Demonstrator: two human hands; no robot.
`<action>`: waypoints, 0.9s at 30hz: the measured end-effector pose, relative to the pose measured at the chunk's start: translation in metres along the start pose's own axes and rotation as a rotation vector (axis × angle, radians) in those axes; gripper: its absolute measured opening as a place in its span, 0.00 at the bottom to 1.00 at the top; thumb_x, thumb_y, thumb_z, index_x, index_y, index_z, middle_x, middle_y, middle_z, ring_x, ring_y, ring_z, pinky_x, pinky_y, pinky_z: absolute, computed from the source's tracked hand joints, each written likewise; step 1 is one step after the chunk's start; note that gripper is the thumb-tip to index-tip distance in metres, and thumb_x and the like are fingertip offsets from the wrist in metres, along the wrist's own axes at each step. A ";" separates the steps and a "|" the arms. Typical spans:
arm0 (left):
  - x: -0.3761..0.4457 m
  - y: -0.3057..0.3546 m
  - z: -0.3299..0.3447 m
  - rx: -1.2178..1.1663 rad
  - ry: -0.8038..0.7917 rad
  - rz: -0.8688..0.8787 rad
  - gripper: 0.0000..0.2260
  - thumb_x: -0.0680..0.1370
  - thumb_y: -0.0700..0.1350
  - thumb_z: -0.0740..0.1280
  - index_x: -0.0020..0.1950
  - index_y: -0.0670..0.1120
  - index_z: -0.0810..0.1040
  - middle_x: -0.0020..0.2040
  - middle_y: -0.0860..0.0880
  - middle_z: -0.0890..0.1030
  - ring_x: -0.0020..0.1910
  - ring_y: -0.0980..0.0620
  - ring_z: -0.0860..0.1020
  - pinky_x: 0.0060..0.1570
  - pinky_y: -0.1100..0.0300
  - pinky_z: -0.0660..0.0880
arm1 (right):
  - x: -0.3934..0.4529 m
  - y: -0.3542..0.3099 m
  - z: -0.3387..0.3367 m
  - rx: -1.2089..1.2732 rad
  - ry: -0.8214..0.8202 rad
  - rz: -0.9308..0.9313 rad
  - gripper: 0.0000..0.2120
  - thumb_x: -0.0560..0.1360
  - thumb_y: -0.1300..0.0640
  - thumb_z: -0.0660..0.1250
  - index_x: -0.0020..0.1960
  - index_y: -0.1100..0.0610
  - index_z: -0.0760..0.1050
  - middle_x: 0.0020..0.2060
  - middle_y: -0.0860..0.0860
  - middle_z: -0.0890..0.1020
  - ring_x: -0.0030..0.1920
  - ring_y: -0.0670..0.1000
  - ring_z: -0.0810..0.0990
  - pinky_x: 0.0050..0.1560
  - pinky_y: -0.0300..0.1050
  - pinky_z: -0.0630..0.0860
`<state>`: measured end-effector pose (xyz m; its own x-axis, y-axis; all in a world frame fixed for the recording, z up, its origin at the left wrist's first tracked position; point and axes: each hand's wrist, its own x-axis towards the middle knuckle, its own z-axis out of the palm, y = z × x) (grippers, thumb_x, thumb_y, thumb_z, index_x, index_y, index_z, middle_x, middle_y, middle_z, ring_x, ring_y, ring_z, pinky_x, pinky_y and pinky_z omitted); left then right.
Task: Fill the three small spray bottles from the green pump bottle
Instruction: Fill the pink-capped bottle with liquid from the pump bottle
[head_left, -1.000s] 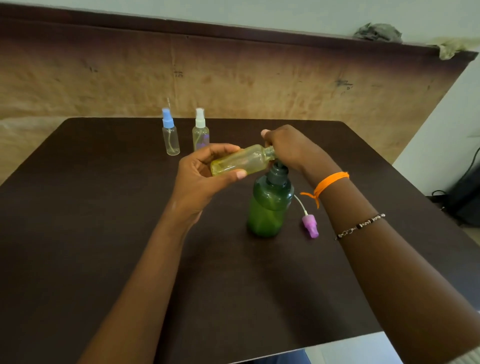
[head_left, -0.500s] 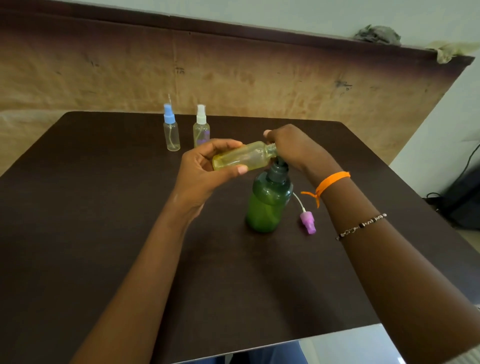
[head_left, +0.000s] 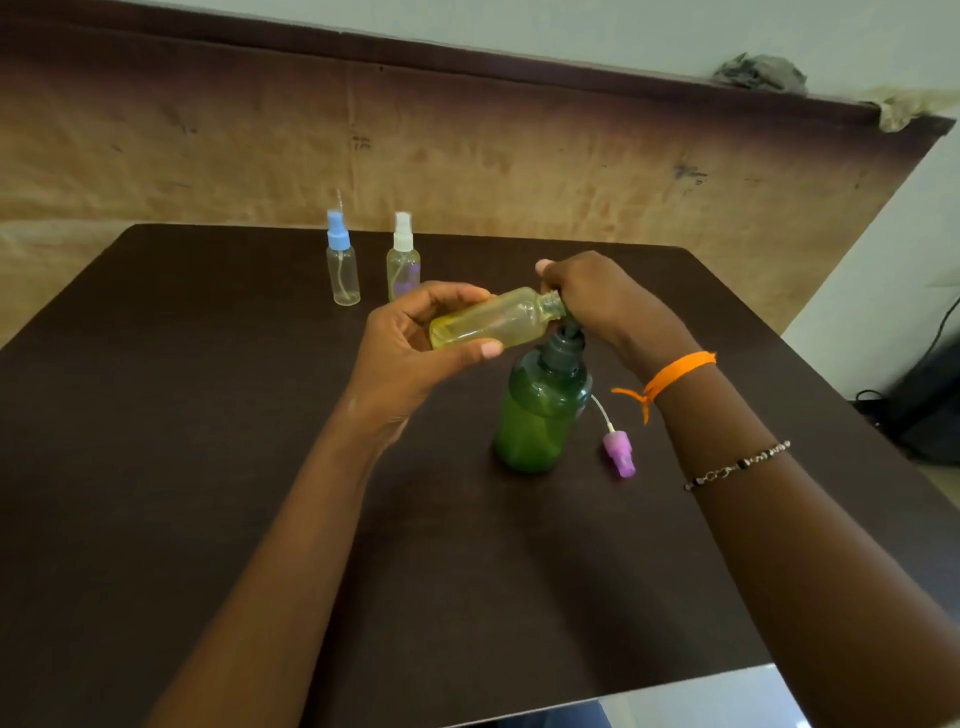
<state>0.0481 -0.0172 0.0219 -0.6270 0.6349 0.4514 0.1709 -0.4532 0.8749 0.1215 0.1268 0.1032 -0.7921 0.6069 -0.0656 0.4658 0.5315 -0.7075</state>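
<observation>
Far left on the dark table (head_left: 156, 415), a small spray bottle with a blue cap (head_left: 342, 258) stands upright, looking clear and empty. Just beside it, the white-capped spray bottle (head_left: 402, 256) stands upright too, with a purple patch showing on its body. Now the middle: the left hand (head_left: 410, 353) grips the uncapped small bottle (head_left: 493, 318), fingers over the top and thumb underneath, holding it nearly on its side, with a yellowish tint inside. Its open neck points right, straight at the pump head of the green pump bottle (head_left: 540, 415), which stands upright on the table. The right hand (head_left: 602, 301) sits on top of that pump, fingers curled down over it (the nozzle itself is hidden under the hand, so I can't tell whether liquid is coming out). Just right of the green bottle, a purple spray cap (head_left: 619, 454) lies on the table, its thin white tube trailing back towards the bottle. An orange band (head_left: 675, 376) and a beaded bracelet (head_left: 737, 465) circle the right wrist and forearm.
</observation>
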 end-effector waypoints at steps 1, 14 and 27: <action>0.000 0.000 0.000 0.002 -0.001 -0.004 0.18 0.61 0.38 0.77 0.48 0.48 0.79 0.45 0.57 0.84 0.48 0.59 0.81 0.46 0.67 0.76 | 0.000 0.001 0.002 0.010 0.005 0.002 0.21 0.82 0.57 0.54 0.31 0.58 0.64 0.25 0.53 0.70 0.25 0.46 0.71 0.34 0.33 0.70; 0.000 0.002 -0.002 -0.033 0.013 0.000 0.16 0.60 0.43 0.76 0.46 0.51 0.81 0.46 0.55 0.84 0.49 0.56 0.81 0.47 0.65 0.76 | -0.007 -0.007 0.003 0.099 -0.053 0.042 0.24 0.81 0.49 0.54 0.31 0.59 0.71 0.20 0.51 0.75 0.27 0.48 0.74 0.37 0.38 0.74; 0.001 -0.001 -0.002 -0.035 -0.007 -0.018 0.17 0.61 0.43 0.75 0.48 0.49 0.79 0.46 0.55 0.83 0.49 0.57 0.80 0.47 0.66 0.76 | -0.008 -0.012 -0.003 0.046 -0.025 0.023 0.24 0.82 0.47 0.52 0.35 0.61 0.71 0.23 0.51 0.75 0.26 0.46 0.74 0.32 0.37 0.69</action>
<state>0.0460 -0.0170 0.0211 -0.6244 0.6473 0.4371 0.1327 -0.4636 0.8761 0.1231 0.1177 0.1140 -0.7914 0.6033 -0.0989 0.4655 0.4898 -0.7372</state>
